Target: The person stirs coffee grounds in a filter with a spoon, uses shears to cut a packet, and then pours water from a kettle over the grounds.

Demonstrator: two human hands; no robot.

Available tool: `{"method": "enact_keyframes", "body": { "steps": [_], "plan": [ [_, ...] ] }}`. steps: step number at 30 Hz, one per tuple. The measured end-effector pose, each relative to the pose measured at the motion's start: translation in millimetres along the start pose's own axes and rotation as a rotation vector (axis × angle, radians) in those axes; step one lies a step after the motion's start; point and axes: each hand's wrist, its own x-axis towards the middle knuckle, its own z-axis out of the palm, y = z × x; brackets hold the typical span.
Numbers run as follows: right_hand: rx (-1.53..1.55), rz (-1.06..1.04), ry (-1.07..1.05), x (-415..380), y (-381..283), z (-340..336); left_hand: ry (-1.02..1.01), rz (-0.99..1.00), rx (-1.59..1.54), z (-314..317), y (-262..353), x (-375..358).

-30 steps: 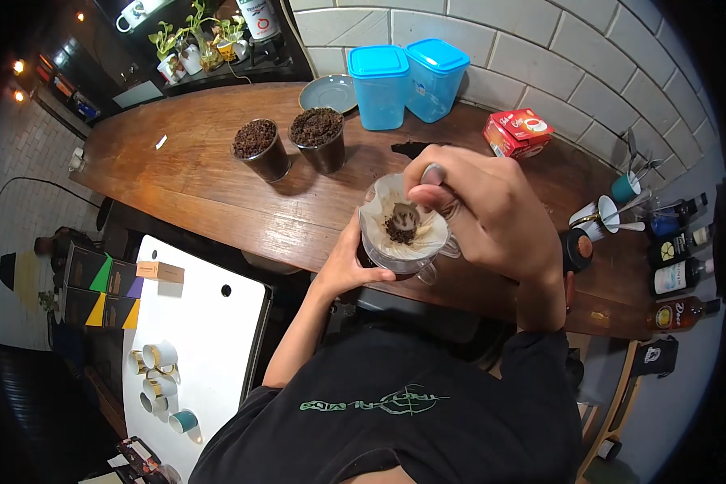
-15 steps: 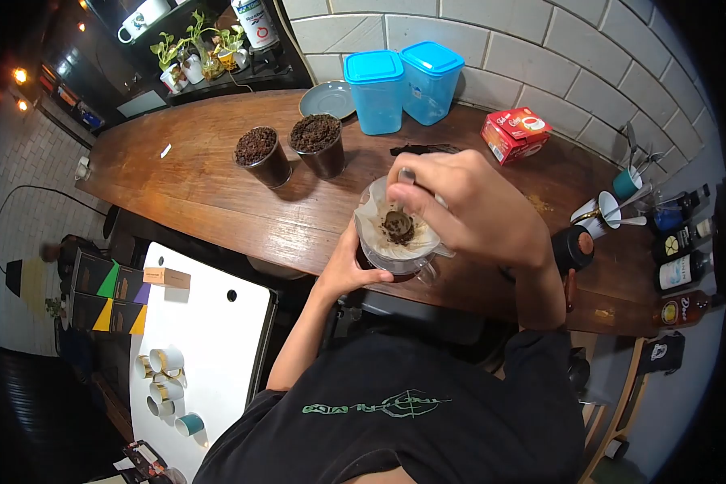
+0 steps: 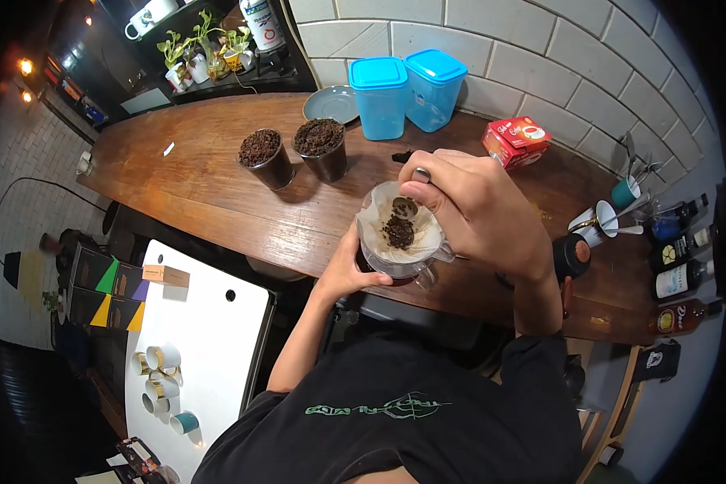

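Observation:
My right hand (image 3: pixel 480 206) grips the handle of a metal spoon (image 3: pixel 405 207), whose bowl is inside a white paper filter (image 3: pixel 372 229). Dark grounds (image 3: pixel 398 231) lie in the filter beside the spoon bowl. The filter sits in a clear dripper on a glass server (image 3: pixel 424 278) with dark liquid low in it. My left hand (image 3: pixel 348 266) is wrapped round the left side of the server. Two glasses, a left one (image 3: pixel 273 170) and a right one (image 3: pixel 328 166), stand behind, heaped with dark grounds.
Blue-lidded containers (image 3: pixel 380 109), a grey plate (image 3: pixel 331 105) and a red box (image 3: pixel 516 143) stand along the back. At right are a black round object (image 3: pixel 571 256), a white cup (image 3: pixel 586 225) and bottles (image 3: pixel 678 278). Several cups (image 3: pixel 162 389) sit on a white table (image 3: pixel 210 323).
The spoon and my right hand have shifted slightly up and right in the filter, showing more of the grounds. My left hand stays on the server. The view has tilted slightly.

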Motion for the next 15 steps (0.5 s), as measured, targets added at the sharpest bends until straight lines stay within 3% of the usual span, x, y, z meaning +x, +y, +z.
{"method": "enact_keyframes", "body": {
  "steps": [15],
  "plan": [
    [0.075, -0.013, -0.049, -0.6, 5.8, 5.6, -0.007, 0.048, -0.02, 0.4, -0.9, 2.5]
  ]
}}
